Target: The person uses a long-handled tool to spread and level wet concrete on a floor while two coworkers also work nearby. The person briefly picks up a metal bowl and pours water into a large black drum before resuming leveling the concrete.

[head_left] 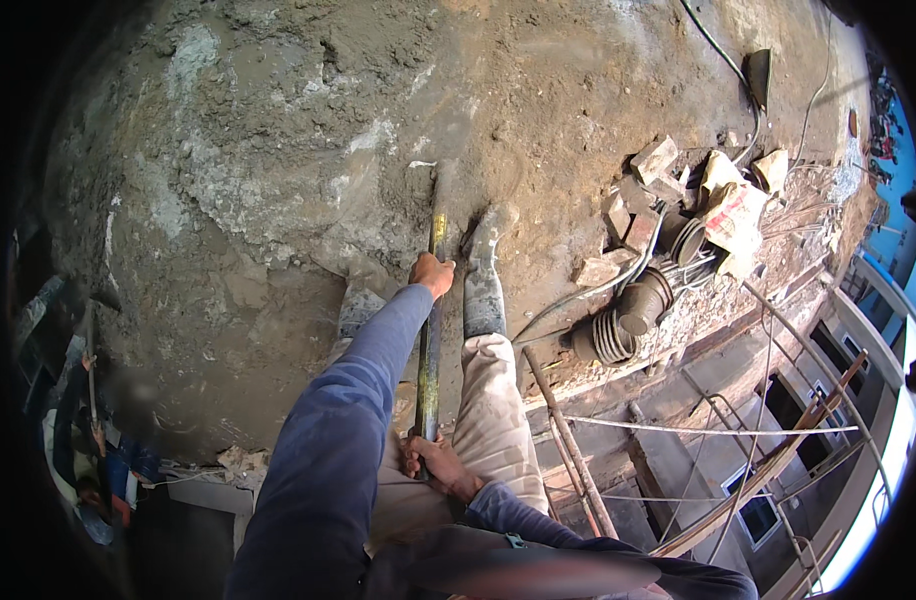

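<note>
A long-handled tool (pixel 428 370), dark with worn yellow patches, runs away from my body between my legs. My left hand (pixel 433 273) is closed around it partway along, with the arm stretched forward. Close to my body, my right hand (pixel 440 465) grips the near end. The tool's far end meets the wet, grey-brown mortar or mud (pixel 278 180), and its head is too smeared to make out. My mud-coated boots (pixel 485 290) stand on either side of the handle.
At right lie stacked black buckets (pixel 646 302), broken bricks (pixel 655 158), a pale sack (pixel 735 215) and a looping cable (pixel 618 285). Beyond the floor's right edge are poles (pixel 578 470) and a drop to a building. People and gear (pixel 88 450) are at the lower left.
</note>
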### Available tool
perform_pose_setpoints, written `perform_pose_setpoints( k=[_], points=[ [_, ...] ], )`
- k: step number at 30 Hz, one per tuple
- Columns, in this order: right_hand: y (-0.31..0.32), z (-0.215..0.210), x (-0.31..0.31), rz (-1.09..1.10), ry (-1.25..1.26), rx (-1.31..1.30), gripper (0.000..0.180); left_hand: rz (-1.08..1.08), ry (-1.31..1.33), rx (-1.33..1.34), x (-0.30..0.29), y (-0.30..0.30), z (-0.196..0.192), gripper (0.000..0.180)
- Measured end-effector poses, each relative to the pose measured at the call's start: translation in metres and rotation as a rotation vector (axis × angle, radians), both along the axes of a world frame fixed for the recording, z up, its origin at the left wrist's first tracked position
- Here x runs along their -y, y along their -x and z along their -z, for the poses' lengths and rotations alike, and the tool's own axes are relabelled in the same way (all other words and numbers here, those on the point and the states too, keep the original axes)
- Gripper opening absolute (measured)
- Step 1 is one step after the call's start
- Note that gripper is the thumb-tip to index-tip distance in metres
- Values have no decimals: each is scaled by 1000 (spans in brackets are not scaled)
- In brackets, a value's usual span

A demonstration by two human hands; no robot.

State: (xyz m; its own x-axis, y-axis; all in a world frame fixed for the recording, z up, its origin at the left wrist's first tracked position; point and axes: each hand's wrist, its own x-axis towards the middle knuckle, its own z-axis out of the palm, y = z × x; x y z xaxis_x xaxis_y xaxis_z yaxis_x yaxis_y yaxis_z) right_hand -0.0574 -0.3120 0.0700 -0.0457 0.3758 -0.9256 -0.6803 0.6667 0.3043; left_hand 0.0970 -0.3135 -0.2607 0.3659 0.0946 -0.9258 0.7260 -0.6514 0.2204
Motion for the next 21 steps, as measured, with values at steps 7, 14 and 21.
perform_pose_setpoints(
  k=[7, 14, 21],
  points=[
    [-85, -69, -1, -163, 23, 12, 8, -532, 344, -242, -50, -37, -36, 20],
    [-116, -193, -7, -1084, 0, 432, 22, -913, 419, -147, -194, -78, -239, 22],
    [-120, -77, 67, -1630, 211, 1163, 32, -1613, 428, 318, -277, -42, -310, 18]
  ],
)
